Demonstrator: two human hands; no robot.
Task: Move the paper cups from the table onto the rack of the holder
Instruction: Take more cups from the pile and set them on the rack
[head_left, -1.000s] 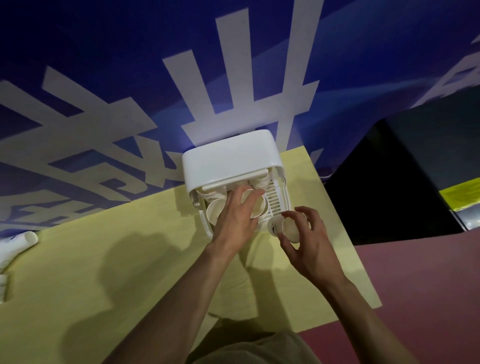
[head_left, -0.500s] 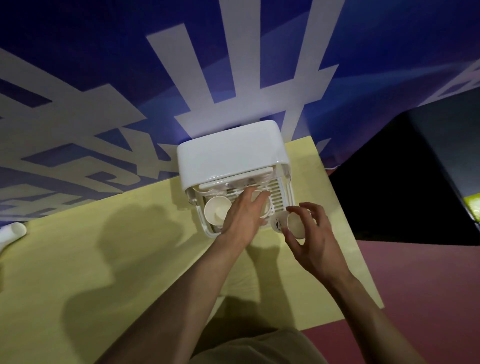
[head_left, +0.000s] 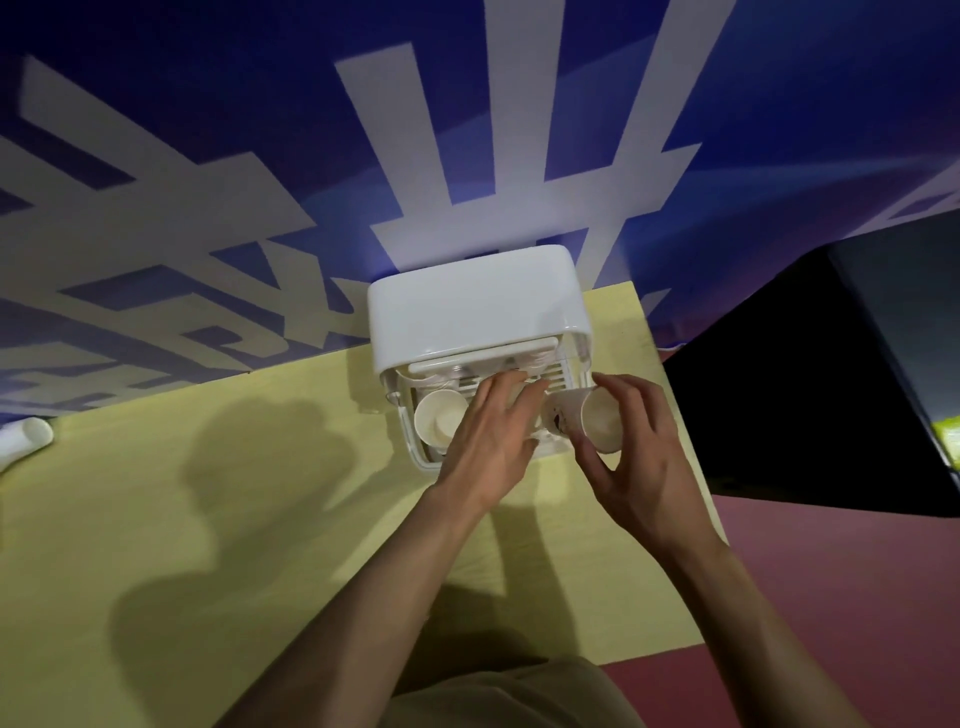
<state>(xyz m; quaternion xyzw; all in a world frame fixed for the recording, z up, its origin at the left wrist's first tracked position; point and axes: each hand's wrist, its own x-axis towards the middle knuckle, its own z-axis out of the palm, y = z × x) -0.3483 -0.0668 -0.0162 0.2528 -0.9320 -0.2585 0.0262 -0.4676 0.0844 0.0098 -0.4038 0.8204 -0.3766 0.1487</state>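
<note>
From the head camera, the white holder (head_left: 475, 306) stood at the far edge of the yellow table (head_left: 182, 519), at about 12 o'clock from the person, backed against a blue wall (head_left: 208, 130) with pale markings. Its slatted rack (head_left: 556, 375) showed below the lid, at the holder's 6 o'clock side.

One paper cup (head_left: 439, 422) sat upright on the rack at its 9 o'clock end, mouth open toward the camera. The left hand (head_left: 496, 439) reached over the middle of the rack, just at 3 o'clock of that cup, fingers straight and spread, tips lying against the slats; whether anything lay beneath the palm could not be told.

The right hand (head_left: 631, 462) held a second paper cup (head_left: 595, 423) at the rack's 3 o'clock end, thumb and fingers curled round its rim, the cup tipped on its side with its mouth facing the camera. Whether that cup touched the rack could not be told.

A white rolled object (head_left: 26, 439) lay on the table at the far 9 o'clock edge, well apart from the holder. At 3 o'clock the table ended beside a reddish floor (head_left: 831, 597).
</note>
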